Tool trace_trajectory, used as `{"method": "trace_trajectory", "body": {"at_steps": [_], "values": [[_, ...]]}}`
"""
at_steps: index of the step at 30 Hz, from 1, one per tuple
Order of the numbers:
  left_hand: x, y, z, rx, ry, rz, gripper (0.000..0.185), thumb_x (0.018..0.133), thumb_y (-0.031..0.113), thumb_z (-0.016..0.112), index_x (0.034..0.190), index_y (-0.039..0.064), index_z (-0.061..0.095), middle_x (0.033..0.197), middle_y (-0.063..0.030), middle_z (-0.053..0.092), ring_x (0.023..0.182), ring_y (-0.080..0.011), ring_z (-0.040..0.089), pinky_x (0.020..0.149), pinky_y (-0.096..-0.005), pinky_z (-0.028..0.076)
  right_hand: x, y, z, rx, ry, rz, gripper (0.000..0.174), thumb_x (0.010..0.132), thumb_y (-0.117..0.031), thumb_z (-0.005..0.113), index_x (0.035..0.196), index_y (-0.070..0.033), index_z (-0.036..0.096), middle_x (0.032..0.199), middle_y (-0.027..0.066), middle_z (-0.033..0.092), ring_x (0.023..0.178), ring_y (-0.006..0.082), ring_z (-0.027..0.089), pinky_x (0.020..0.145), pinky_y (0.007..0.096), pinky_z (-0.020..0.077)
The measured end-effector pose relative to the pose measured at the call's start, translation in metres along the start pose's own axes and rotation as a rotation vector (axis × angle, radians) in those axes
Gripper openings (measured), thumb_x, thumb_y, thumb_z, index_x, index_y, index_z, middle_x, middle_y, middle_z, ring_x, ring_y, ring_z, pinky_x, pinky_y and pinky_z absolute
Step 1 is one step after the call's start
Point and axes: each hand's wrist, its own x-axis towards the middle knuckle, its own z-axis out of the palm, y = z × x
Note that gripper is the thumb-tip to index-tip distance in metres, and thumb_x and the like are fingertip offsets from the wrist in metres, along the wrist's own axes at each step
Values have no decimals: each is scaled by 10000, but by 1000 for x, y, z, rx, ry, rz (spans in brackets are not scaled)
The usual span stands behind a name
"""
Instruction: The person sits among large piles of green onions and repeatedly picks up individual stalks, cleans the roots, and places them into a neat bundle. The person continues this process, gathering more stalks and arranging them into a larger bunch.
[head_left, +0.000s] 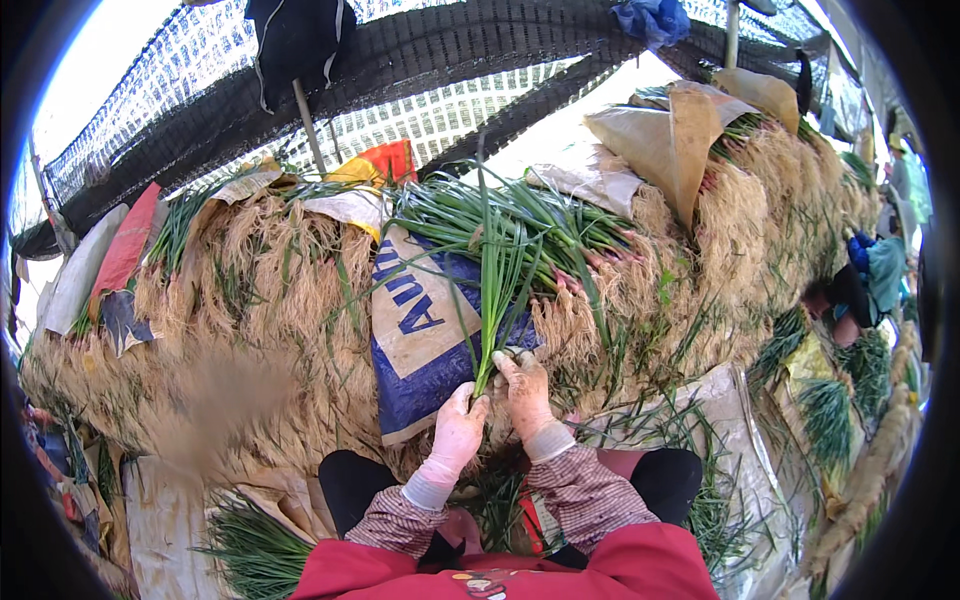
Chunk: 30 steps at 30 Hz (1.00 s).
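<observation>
My left hand (459, 429) pinches the lower end of a green onion plant (491, 307), whose long leaves point away from me. Against the same stalk, on its right side, the fingers of my right hand (526, 391) are closed; my fingers hide the plant's base. Both hands are whitish, as if dusty or thinly gloved. Just beyond them a blue and beige woven sack (427, 330) with printed letters drapes over the pile. On and behind it lies a loose bunch of green onions (547, 240) with reddish bulbs, their pale roots (570, 322) hanging towards me.
A long heap of rooted onions (300, 277) spans the view, partly covered by sacks (652, 139). Trimmed green leaves (705, 465) litter a pale sheet (742, 420). Near my left knee lies a bundle of greens (259, 547). Another person (874, 277) sits at far right. Shade netting (450, 60) hangs behind.
</observation>
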Motion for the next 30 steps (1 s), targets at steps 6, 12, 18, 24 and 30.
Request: {"method": "trace_trajectory", "body": {"at_steps": [6,12,18,24,30], "values": [[10,42,-32,-737,1,-578,60,962,81,526,987,51,570,698,38,490,470,-24,360,396,-179,278,-43,11,-10,607,-71,-103,186,969,-131,511,1115,-18,535,976,116,636,898,214,645,699,270,532],[-7,59,-67,-1225,-366,-676,254,999,230,489,1052,-2,578,723,-7,521,451,-31,334,382,-185,276,-29,-33,-50,276,-329,146,290,973,-277,523,1120,-42,608,781,13,611,729,149,602,621,241,448],[-12,44,-71,-1413,-402,-759,389,1009,397,425,986,49,596,575,-9,491,337,-66,302,319,-217,268,-15,6,35,292,-466,151,259,959,-321,561,911,-77,634,733,-2,614,589,95,549,541,222,415],[-14,83,-87,-683,-230,-629,274,999,266,497,962,32,635,532,18,470,350,-51,320,326,-214,240,-53,14,9,443,-344,287,254,977,-308,532,889,-78,598,646,-50,492,562,87,478,521,237,392],[3,92,-135,-730,-10,-364,312,1013,281,462,1033,5,604,552,44,466,364,-40,339,330,-210,270,-42,5,-118,-1338,-721,-293,414,954,-428,494,1048,-39,600,852,150,665,811,315,644,740,434,504]]}}
